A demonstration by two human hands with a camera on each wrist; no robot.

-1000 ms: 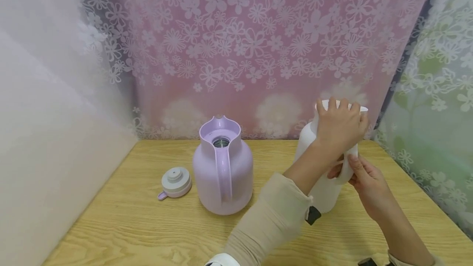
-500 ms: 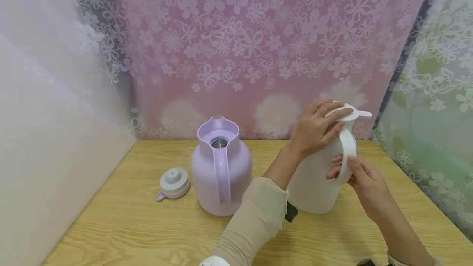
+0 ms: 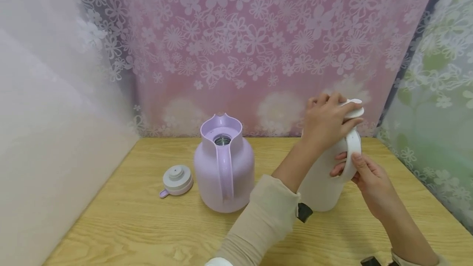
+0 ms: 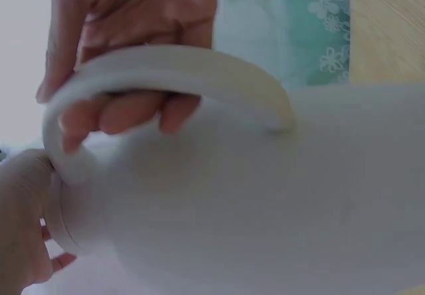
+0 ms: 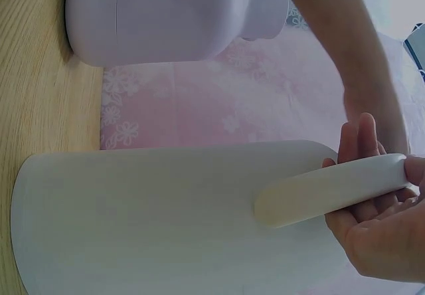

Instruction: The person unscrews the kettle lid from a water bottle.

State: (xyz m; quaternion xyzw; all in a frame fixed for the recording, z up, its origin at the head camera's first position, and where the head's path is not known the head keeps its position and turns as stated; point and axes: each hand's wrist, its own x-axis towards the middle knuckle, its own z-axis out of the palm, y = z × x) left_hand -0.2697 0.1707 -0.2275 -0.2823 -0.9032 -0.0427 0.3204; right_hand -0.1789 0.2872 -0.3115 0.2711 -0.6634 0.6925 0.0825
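Observation:
On the right of the table stands a white thermos jug (image 3: 320, 190) with a white lid (image 3: 354, 109) on its mouth. My left hand (image 3: 325, 120) grips that lid from above with bent fingers, hiding much of it. My right hand (image 3: 375, 186) holds the jug's handle (image 3: 354, 147); the fingers pass through the loop and the thumb lies on the outside. The left wrist view shows the fingers inside the handle (image 4: 179, 66), and the left hand (image 4: 23, 218) around the jug's neck end.
A lilac thermos jug (image 3: 242, 167) stands uncapped left of the white one, its handle towards me. Left of it lies its grey and lilac stopper (image 3: 177, 180). Flowered curtains (image 3: 236, 52) hang behind the wooden table (image 3: 129, 221), and a pale wall (image 3: 55, 114) borders the left.
My left hand has turned on the white lid, shifting left and then back right; the lid's tab has swung around. My right hand keeps its hold on the handle.

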